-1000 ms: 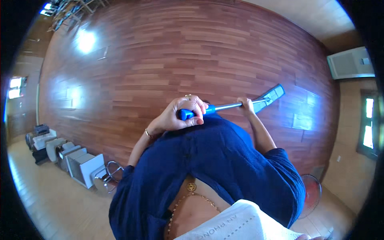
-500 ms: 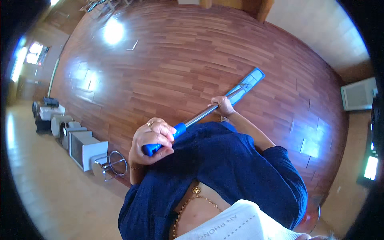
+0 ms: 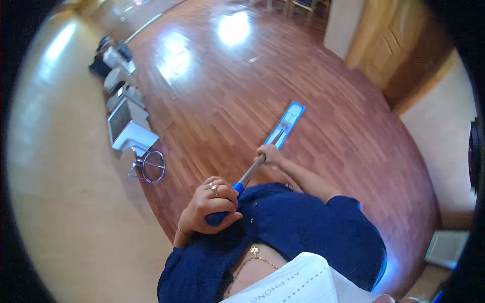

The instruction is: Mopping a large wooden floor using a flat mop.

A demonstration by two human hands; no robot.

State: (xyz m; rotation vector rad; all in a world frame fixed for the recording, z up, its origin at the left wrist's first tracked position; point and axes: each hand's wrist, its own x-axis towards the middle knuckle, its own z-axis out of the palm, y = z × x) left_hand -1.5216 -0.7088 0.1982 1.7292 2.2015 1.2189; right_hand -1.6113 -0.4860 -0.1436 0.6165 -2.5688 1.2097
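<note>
A flat mop (image 3: 291, 114) with a blue pad, a metal pole and a blue handle grip slants up and right from my body, its head on the wooden floor (image 3: 222, 96). My left hand (image 3: 209, 206), with a ring on it, is wrapped round the blue grip at the upper end, close to my dark blue shirt. Further along, my right hand (image 3: 271, 154) is closed round the metal pole, between the grip and the mop head. The palm sides of both hands are hidden.
Along the left wall stand a round metal-framed stand (image 3: 153, 166), a white box-shaped unit (image 3: 132, 132) and several other items. A wooden door (image 3: 391, 45) is set in the far right wall. Chairs (image 3: 302, 7) show at the back. A pale panelled box (image 3: 447, 247) sits at the right.
The whole view has swung to the right, bringing the door into sight. The mop head now appears further left and lower, and its pole points more steeply away. Both hands keep their hold.
</note>
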